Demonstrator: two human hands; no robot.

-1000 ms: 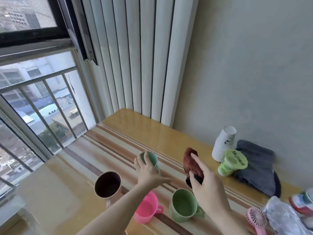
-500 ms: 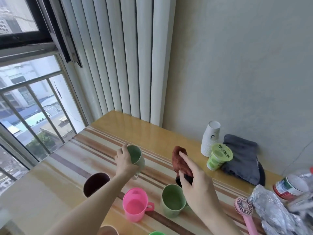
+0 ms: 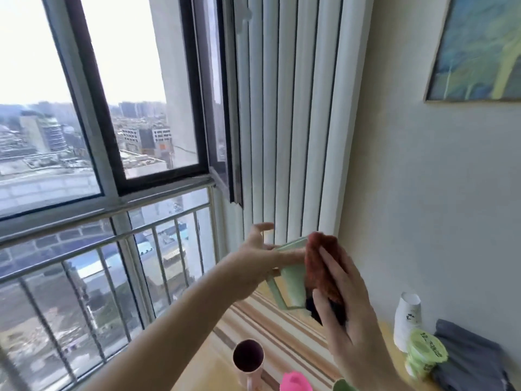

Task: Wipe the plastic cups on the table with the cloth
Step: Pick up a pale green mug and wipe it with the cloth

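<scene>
My left hand point(image 3: 255, 263) holds a pale green plastic cup point(image 3: 290, 280) up in the air, tilted on its side with its mouth to the right. My right hand point(image 3: 344, 314) presses a reddish-brown cloth point(image 3: 321, 266) against the cup's mouth. On the striped wooden table point(image 3: 284, 328) below stand a pinkish cup with a dark inside point(image 3: 248, 362), a bright pink cup point(image 3: 296, 382) and the rim of a green cup point(image 3: 341, 386), both cut off by the bottom edge.
At the right, by the wall, stand a stack of white paper cups point(image 3: 407, 320), a light green lidded container point(image 3: 424, 358) and a folded grey cloth point(image 3: 473, 362). Vertical blinds point(image 3: 287, 122) and a barred window point(image 3: 112, 235) lie behind.
My left hand has lifted the pale green cup off the table, and my right hand has brought the cloth up against it. The view has tilted upward.
</scene>
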